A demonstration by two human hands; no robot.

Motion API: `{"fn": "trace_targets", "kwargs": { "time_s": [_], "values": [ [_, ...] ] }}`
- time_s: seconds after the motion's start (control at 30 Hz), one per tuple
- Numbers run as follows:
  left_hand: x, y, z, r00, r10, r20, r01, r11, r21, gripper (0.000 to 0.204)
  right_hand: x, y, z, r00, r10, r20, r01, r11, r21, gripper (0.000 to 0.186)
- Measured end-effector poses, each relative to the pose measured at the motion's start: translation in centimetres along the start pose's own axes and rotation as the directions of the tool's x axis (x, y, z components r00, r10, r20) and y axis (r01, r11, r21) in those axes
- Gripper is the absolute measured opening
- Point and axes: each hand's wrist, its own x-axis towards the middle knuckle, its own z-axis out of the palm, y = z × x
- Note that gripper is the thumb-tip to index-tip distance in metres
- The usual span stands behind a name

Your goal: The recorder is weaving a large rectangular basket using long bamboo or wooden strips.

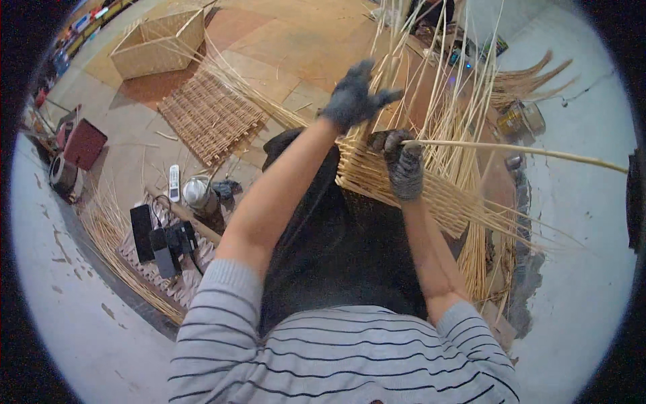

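A partly woven willow basket (pixel 370 172) lies over my lap on a dark cloth (pixel 316 256), with many long pale rods (pixel 457 114) sticking out from it. My left hand (pixel 353 97), in a dark knitted glove, is raised over the upper part of the weave, fingers spread, by the upright rods. My right hand (pixel 404 165), in a grey glove, is closed on a long pale rod (pixel 525 148) at the weave's upper side; the rod reaches out to the right.
At the upper left are a rectangular basket (pixel 151 50) and a woven panel (pixel 208 114). Lower left lie a remote (pixel 175 182), metal canister (pixel 198 194), black devices (pixel 165 249) and loose rods (pixel 114 236). A jar (pixel 521 120) and darker twigs (pixel 531 81) are at the right.
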Motion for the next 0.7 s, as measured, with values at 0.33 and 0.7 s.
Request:
{"fn": "trace_targets", "kwargs": {
  "time_s": [0.33,0.7],
  "values": [
    [-14.6,-2.8,3.1,0.951,0.080,-0.299,-0.128,0.981,-0.144,0.055,0.6,1.9,5.7,0.862,0.145,-0.486,-0.032,0.972,0.233,0.037],
    [-15.2,-1.9,3.1,0.942,0.064,-0.331,-0.106,0.988,-0.112,0.049,-0.9,-2.4,1.7,0.948,-0.219,0.232,0.164,0.958,0.236,0.029]
  ]
}}
